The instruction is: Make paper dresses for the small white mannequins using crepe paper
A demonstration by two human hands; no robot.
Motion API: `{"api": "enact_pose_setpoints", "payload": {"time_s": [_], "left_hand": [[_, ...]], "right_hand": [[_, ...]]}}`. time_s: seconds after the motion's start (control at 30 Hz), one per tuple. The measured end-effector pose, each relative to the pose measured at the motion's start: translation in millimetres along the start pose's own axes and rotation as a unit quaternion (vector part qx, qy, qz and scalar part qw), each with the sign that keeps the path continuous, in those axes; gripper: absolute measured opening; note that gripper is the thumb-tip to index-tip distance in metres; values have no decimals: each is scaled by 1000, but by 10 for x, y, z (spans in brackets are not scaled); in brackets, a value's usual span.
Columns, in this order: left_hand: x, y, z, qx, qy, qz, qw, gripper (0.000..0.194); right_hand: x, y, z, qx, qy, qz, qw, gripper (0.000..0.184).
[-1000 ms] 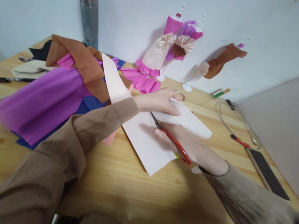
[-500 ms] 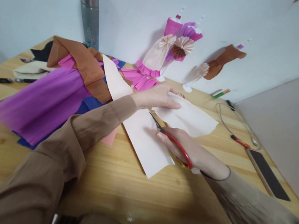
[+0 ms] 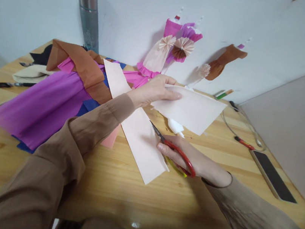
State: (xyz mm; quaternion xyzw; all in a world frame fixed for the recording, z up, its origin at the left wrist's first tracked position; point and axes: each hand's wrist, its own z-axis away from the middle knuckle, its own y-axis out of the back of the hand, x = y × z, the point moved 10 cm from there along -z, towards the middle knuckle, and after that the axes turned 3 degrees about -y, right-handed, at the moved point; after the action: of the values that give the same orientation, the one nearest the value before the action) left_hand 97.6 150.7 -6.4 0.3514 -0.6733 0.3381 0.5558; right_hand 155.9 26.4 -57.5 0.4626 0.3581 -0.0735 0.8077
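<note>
My left hand (image 3: pixel 154 90) pinches a pale cut-off sheet of crepe paper (image 3: pixel 191 110) and holds it lifted above the table. My right hand (image 3: pixel 195 161) grips red-handled scissors (image 3: pixel 174 151), blades pointing up-left and resting at the edge of a long pale peach paper strip (image 3: pixel 136 127) that lies diagonally on the wooden table (image 3: pixel 118 189). The lifted sheet is separate from the strip.
Purple (image 3: pixel 42 105), brown (image 3: pixel 82 67) and blue crepe sheets lie at the left. Paper dress figures (image 3: pixel 167 51) and a brown one (image 3: pixel 223 62) stand against the wall, beside a steel flask (image 3: pixel 88 15). A phone (image 3: pixel 273 176), a cable and a red-tipped tool (image 3: pixel 244 144) lie right; pens left.
The pale sheet has come apart from the long strip; my left hand has raised it up and away. My right hand with the scissors drew back slightly toward me.
</note>
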Motion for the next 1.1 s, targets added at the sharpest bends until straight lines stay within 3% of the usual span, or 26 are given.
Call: {"api": "enact_pose_setpoints", "payload": {"time_s": [0.13,0.27,0.4,0.5,0.63,0.73,0.83,0.97,1.1], "left_hand": [[111,133,-14,24,-13,3,1000,28],[362,258,26,43,-54,33,997,24],[590,334,91,63,-92,85,990,31],[698,376,160,75,-92,115,986,21],[1012,470,352,87,-143,114,979,4],[1361,535,573,95,-228,91,965,10],[1668,502,760,62,-300,80,949,8],[1957,518,873,46,-329,25,943,5],[2179,667,964,86,-318,-50,943,15]], "right_hand": [[89,-49,-2,-6,-5,17,1000,42],[158,-41,81,-15,-53,31,998,40],[47,32,219,-18,-49,33,998,42],[-11,58,294,-16,-33,51,998,43],[82,58,328,47,-91,160,982,36],[-5,-112,291,76,-98,213,969,28],[-227,-408,186,64,-41,246,966,23],[-300,-616,42,61,-31,325,943,22],[-299,-546,-58,94,-15,285,954,22]]}}
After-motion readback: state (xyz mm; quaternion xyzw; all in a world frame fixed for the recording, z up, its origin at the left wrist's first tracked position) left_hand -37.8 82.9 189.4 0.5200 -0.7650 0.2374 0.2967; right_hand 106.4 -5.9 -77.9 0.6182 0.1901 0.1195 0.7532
